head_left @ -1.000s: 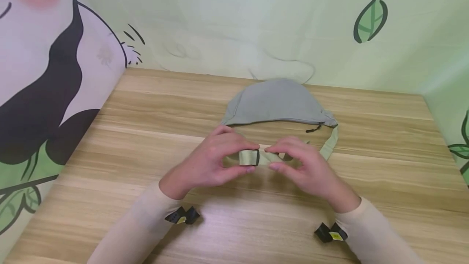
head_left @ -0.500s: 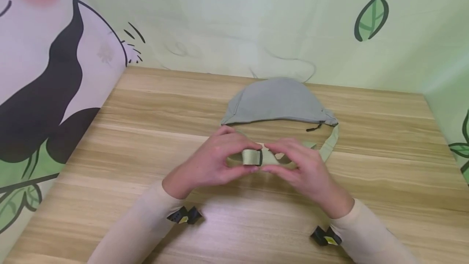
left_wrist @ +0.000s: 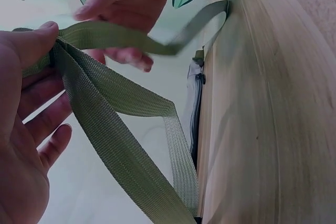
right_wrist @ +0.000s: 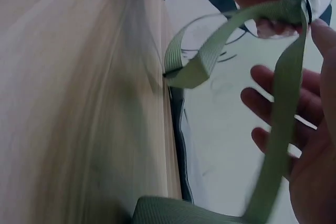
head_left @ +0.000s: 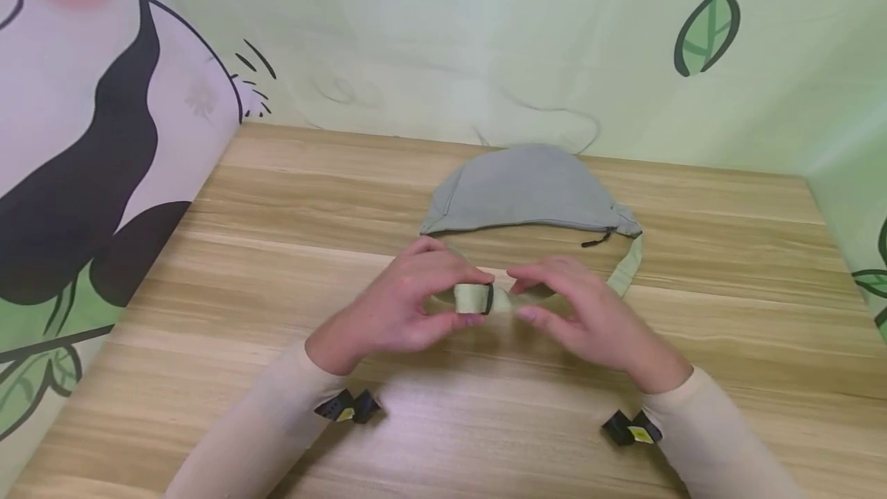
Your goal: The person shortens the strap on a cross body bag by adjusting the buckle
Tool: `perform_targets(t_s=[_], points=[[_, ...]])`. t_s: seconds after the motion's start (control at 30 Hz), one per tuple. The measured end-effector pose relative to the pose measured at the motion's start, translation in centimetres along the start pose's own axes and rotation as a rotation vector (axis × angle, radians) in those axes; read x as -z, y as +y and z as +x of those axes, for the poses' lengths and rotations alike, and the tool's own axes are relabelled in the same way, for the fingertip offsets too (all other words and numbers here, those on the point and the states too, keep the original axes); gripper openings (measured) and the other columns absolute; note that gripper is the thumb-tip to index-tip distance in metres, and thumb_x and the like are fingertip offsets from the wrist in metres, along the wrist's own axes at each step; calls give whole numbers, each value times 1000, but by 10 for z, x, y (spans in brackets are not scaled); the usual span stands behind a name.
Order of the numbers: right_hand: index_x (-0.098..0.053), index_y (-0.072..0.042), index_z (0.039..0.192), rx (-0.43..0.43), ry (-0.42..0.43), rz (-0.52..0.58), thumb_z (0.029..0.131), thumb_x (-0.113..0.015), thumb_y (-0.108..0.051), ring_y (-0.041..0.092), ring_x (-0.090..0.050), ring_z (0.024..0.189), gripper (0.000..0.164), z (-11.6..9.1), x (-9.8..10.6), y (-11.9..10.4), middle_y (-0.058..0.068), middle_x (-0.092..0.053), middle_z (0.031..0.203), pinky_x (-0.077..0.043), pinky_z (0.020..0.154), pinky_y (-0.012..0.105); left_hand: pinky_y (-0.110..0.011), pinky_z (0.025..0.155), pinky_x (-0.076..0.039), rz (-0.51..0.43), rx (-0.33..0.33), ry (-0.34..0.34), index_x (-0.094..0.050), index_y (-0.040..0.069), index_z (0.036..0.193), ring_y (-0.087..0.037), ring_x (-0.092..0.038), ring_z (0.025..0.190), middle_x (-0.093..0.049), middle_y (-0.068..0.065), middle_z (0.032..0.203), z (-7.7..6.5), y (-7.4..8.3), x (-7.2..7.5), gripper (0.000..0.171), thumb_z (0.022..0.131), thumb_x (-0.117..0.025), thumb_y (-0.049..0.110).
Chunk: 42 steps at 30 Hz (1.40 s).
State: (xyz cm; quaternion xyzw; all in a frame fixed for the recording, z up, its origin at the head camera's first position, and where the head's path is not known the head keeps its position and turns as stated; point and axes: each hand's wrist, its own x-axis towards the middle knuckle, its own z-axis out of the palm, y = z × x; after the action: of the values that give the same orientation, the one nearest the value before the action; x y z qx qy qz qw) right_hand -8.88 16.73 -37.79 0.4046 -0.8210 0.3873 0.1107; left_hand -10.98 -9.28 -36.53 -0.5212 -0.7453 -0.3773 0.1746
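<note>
A light green webbing strap (head_left: 471, 298) is raised above the table, with a loop of it passing through a black slider buckle (head_left: 490, 299). My left hand (head_left: 395, 303) pinches the strap at the buckle between thumb and fingers. To the right is my right hand (head_left: 589, 322), its thumb and fingers spread apart around the strap's free run. In the right wrist view the strap (right_wrist: 286, 87) hangs in front of those parted fingers. Behind both hands a grey waist bag (head_left: 527, 189) lies on the table, joined to the strap at its right end.
A black zipper pull (head_left: 596, 241) hangs from the bag's front edge. The wood-grain table (head_left: 277, 268) meets a pale green wall (head_left: 416, 37) with printed leaves at the back. On the left stands a panel with a panda print (head_left: 125, 122).
My right hand has let go of the strap, its fingers spreading and drawing slightly right of the buckle. The left hand keeps its pinch, almost in place. The bag has not moved.
</note>
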Motion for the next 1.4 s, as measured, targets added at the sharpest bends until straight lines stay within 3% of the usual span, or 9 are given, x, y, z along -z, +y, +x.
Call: perform_targets(t_s=[0.17, 0.4, 0.6, 0.8, 0.97, 1.13, 1.4], points=[[-66, -14, 115, 38, -17, 8, 81, -75, -17, 15, -57, 103, 36, -4, 2, 8, -4, -66, 106, -43, 94, 27, -36, 94, -41, 3, 9, -11, -67, 9, 110, -7, -63, 97, -71, 3, 101, -1, -1, 0, 37, 79, -76, 29], [-68, -8, 110, 104, 56, 113, 90, -66, -16, 17, -59, 95, 22, -5, -1, 9, 2, -65, 102, -45, 90, 24, -35, 94, -41, 14, 36, -21, -67, 11, 111, -8, -63, 99, -71, 3, 104, -2, -2, 1, 37, 81, -75, 32], [-68, -10, 110, 40, 55, 186, 84, -69, -1, 15, -58, 92, 28, -5, 0, 8, 2, -62, 101, -46, 86, 22, -35, 94, -41, 20, 27, -21, -66, 10, 111, -8, -63, 99, -71, 3, 104, -3, -3, 0, 37, 81, -75, 31], [-68, -12, 109, 2, 44, 215, 80, -70, 3, 15, -57, 90, 33, -5, 0, 7, 0, -60, 102, -46, 81, 22, -35, 94, -40, 18, 24, -17, -66, 10, 111, -8, -63, 98, -71, 3, 104, -3, -3, 0, 38, 80, -76, 30], [-66, -12, 108, -23, 52, 213, 76, -74, 2, 14, -58, 93, 35, -3, -1, 3, 0, -62, 105, -47, 84, 23, -35, 94, -40, 19, 18, -12, -67, 9, 111, -7, -62, 99, -70, 3, 104, -3, -3, 0, 41, 76, -80, 26], [-66, -7, 109, 49, 85, 187, 75, -76, -1, 16, -63, 95, 37, -1, -5, 2, 4, -68, 103, -48, 89, 23, -35, 93, -40, 1, 32, -12, -66, 9, 111, -7, -62, 99, -70, 4, 104, -3, -3, -1, 41, 76, -80, 25], [-66, -2, 109, 111, 151, 225, 86, -71, -15, 17, -65, 92, 27, 0, -8, 1, 10, -70, 100, -50, 84, 22, -36, 96, -39, -66, 72, 1, -66, 9, 113, -8, -62, 101, -70, 4, 108, -3, -3, 0, 41, 78, -78, 27]])
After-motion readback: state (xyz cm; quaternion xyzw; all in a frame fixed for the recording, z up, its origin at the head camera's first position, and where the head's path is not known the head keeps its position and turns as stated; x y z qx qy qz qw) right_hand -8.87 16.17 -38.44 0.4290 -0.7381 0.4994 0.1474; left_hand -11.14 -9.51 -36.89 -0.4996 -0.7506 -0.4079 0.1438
